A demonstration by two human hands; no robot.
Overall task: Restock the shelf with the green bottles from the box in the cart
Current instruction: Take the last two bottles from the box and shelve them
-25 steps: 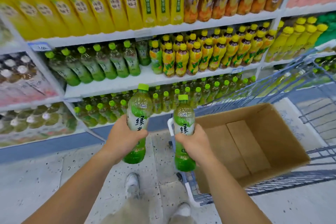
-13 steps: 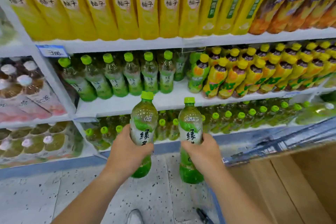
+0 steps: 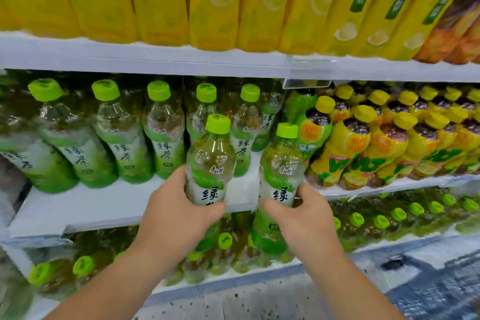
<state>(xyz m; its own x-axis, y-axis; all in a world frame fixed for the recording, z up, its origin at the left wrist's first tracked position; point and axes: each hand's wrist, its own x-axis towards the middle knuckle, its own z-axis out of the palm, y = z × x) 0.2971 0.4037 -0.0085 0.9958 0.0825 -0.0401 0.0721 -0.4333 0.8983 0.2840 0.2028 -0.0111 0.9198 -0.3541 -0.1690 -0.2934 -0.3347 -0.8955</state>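
At nine o'clock in my feed, the shelved green bottles stand in a row on the white shelf, leaning a little with the lens, their lime caps up under the board above. The front strip of that shelf is bare from about eight o'clock to the middle.

Just left of centre, at about seven o'clock, my left hand comes up from below. Its fingers and thumb are clamped round the label of the left green bottle. That bottle is upright, held in the air in front of the shelf lip, and its cap overlaps the standing row behind it.

A slice of white shelf board shows between the two held bottles, so they are apart, not touching.

Just right of centre is the right green bottle, also upright, its base hanging lower, in front of the tier below. My right hand, at about five o'clock, grips it at the label, thumb across the front and fingers curled round the far side.

From two to three o'clock, yellow-capped bottles crowd the same shelf. At twelve o'clock tall yellow bottles fill the tier above, and more green-capped bottles sit below at four o'clock.
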